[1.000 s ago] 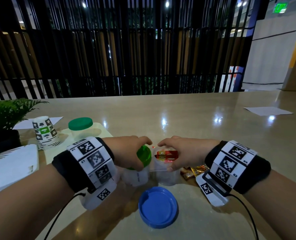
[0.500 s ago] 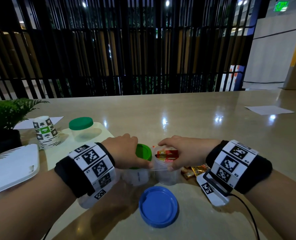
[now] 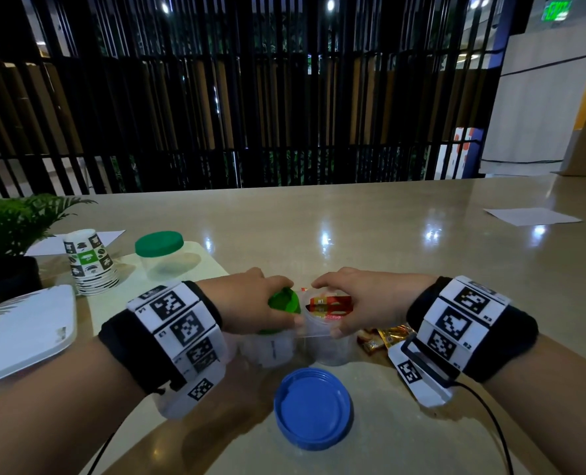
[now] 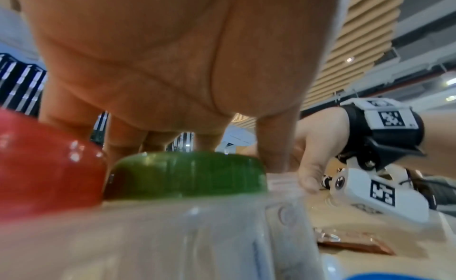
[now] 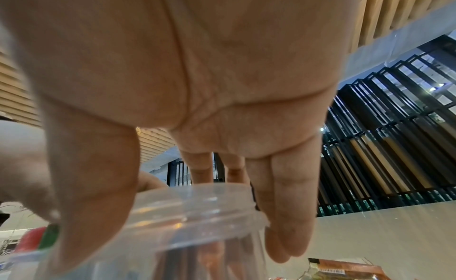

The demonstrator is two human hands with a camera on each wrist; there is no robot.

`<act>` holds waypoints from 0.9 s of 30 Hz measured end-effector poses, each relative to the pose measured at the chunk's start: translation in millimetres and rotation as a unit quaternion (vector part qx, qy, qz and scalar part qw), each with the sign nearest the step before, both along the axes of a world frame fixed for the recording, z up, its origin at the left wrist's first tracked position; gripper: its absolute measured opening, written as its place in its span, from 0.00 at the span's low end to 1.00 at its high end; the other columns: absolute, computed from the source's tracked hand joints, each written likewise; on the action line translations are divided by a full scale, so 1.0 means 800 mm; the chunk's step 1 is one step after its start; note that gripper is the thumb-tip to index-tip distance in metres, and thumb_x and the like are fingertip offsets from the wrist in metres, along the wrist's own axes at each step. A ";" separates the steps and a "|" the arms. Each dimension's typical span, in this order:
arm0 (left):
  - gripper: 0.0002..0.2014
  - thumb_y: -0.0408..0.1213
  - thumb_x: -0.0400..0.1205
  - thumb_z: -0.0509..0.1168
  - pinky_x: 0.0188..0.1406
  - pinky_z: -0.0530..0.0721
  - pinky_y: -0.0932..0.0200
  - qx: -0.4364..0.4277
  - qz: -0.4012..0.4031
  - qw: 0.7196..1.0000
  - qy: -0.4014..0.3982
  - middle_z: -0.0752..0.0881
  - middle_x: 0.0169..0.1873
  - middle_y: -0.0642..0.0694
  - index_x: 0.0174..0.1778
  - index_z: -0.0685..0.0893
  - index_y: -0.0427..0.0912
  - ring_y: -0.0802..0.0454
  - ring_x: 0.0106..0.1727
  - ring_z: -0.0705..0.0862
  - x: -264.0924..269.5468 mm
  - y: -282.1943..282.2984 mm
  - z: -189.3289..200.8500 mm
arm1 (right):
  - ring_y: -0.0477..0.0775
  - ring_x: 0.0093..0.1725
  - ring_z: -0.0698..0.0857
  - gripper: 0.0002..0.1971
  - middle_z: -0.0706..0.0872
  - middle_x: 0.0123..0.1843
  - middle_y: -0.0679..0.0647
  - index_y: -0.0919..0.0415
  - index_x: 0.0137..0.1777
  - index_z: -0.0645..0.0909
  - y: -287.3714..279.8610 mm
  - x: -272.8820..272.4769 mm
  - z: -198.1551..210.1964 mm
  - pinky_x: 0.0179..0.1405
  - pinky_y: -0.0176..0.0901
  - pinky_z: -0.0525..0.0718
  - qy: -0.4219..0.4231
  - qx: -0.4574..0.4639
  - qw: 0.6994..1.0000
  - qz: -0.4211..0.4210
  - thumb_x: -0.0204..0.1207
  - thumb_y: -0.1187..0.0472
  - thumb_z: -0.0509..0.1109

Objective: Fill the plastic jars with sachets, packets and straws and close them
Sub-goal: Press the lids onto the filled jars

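Note:
My left hand grips the green lid on top of a clear plastic jar; in the left wrist view its fingers curl over the green lid. My right hand holds the rim of a second clear jar, which stands open right beside the first. Red and yellow sachets stick up inside it. Thumb and fingers wrap that jar's rim in the right wrist view. A blue lid lies upside down on the table in front of both jars.
Loose gold and brown packets lie by my right wrist. A red lid sits close under my left wrist. At the back left stand a green-lidded jar, stacked paper cups, a white tray and a plant.
My left hand has shifted its hold on the green lid, first covering it, then showing more of it. The right hand and the open jar have stayed put.

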State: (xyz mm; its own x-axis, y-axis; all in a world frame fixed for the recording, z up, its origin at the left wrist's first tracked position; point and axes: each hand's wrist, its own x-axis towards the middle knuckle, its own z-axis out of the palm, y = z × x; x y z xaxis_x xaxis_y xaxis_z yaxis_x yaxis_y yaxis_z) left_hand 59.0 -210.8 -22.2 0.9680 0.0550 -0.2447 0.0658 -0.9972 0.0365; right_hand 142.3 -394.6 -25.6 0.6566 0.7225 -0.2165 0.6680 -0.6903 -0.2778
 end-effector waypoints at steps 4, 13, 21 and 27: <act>0.34 0.59 0.81 0.62 0.69 0.76 0.49 0.006 -0.009 1.000 0.000 0.70 0.72 0.46 0.82 0.58 0.59 0.45 0.68 0.76 0.002 -0.005 0.002 | 0.50 0.66 0.76 0.41 0.71 0.72 0.46 0.42 0.80 0.59 0.000 0.000 0.000 0.66 0.50 0.79 0.004 0.004 1.000 -0.001 0.70 0.49 0.77; 0.33 0.46 0.82 0.64 0.73 0.69 0.55 -0.026 -0.055 0.998 -0.018 0.66 0.78 0.49 0.83 0.59 0.53 0.50 0.75 0.68 -0.003 -0.010 -0.002 | 0.51 0.67 0.76 0.41 0.70 0.72 0.45 0.41 0.80 0.59 0.000 0.000 -0.001 0.67 0.51 0.79 0.004 0.001 1.000 -0.004 0.70 0.49 0.77; 0.27 0.60 0.76 0.65 0.69 0.72 0.58 -0.047 -0.092 0.970 -0.221 0.69 0.65 0.55 0.70 0.70 0.59 0.57 0.66 0.69 -0.054 -0.020 0.012 | 0.50 0.66 0.76 0.41 0.70 0.73 0.44 0.39 0.79 0.59 -0.001 0.000 -0.002 0.67 0.51 0.79 0.008 0.008 1.000 -0.004 0.69 0.47 0.77; 0.31 0.62 0.74 0.70 0.66 0.78 0.52 -0.023 -0.197 0.980 -0.006 0.72 0.66 0.56 0.72 0.71 0.58 0.55 0.64 0.75 -0.075 -0.058 -0.006 | 0.51 0.69 0.74 0.41 0.68 0.75 0.45 0.42 0.81 0.58 -0.003 -0.002 -0.002 0.69 0.50 0.77 0.000 0.011 1.000 0.007 0.71 0.48 0.76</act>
